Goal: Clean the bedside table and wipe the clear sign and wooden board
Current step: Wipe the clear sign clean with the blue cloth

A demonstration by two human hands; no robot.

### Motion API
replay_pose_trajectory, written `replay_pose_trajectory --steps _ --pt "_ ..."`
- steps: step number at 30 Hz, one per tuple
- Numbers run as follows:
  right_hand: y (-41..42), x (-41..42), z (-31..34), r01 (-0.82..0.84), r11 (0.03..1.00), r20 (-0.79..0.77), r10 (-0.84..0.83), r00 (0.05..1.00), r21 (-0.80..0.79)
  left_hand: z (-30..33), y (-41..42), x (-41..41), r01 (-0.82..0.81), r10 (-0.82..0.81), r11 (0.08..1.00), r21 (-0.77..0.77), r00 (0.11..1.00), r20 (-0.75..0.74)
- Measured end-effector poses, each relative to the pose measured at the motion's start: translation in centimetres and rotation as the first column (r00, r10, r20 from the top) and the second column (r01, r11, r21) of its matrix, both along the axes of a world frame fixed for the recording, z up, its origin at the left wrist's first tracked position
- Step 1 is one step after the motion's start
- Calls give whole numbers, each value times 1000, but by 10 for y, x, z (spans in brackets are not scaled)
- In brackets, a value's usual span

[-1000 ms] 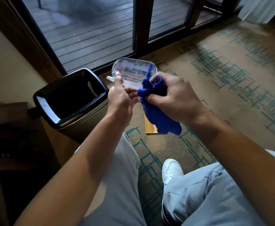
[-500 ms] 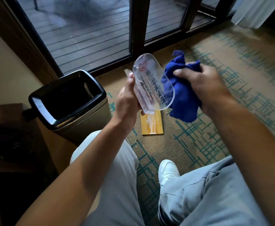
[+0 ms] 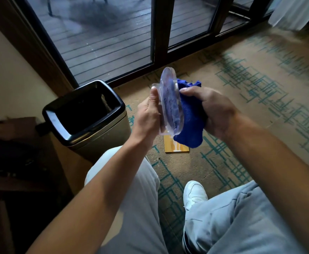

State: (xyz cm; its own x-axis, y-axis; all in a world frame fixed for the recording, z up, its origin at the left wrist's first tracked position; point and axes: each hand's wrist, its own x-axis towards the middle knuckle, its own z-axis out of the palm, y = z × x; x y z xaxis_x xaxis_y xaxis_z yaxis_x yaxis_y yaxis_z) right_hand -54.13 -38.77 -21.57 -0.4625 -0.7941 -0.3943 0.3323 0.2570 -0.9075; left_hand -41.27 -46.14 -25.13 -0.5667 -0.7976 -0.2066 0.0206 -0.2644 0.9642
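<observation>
My left hand (image 3: 148, 114) grips the clear sign (image 3: 169, 99) by its base, holding it nearly edge-on to me above the carpet. My right hand (image 3: 214, 110) holds a bunched blue cloth (image 3: 190, 123) and presses it against the sign's right face. The cloth shows through the clear plastic. Below the sign, a small wooden board (image 3: 175, 146) lies flat on the carpet, partly covered by the hanging cloth.
An open black-rimmed metal bin (image 3: 84, 114) stands at the left, beside a dark piece of furniture (image 3: 12, 153). Glass doors (image 3: 104, 33) with dark frames run across the back. My knees and one white shoe (image 3: 194, 193) fill the foreground on patterned carpet.
My left hand turned the sign from facing me to nearly edge-on. My right hand lifted the cloth off, then brought it against the sign's right face.
</observation>
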Motion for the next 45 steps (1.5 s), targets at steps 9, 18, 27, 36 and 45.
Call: replay_pose_trajectory --steps 9,18,27,36,45 --pt "-11 -2 -17 -110 992 -261 123 958 65 -12 -21 14 400 -416 901 169 907 72" --pt "-25 -6 -12 39 999 -319 -40 947 -9 -15 -33 11 174 -179 971 166 984 16" --pt "-13 -10 2 -336 942 -523 293 800 14 2 -41 21 50 28 961 271 960 -278" --pt "-8 -16 0 -212 977 -456 176 873 -29 1 -42 22 75 163 904 420 848 -504" --pt "-12 -1 -8 -182 975 -389 217 895 125 -7 -42 18 72 189 898 435 828 -527"
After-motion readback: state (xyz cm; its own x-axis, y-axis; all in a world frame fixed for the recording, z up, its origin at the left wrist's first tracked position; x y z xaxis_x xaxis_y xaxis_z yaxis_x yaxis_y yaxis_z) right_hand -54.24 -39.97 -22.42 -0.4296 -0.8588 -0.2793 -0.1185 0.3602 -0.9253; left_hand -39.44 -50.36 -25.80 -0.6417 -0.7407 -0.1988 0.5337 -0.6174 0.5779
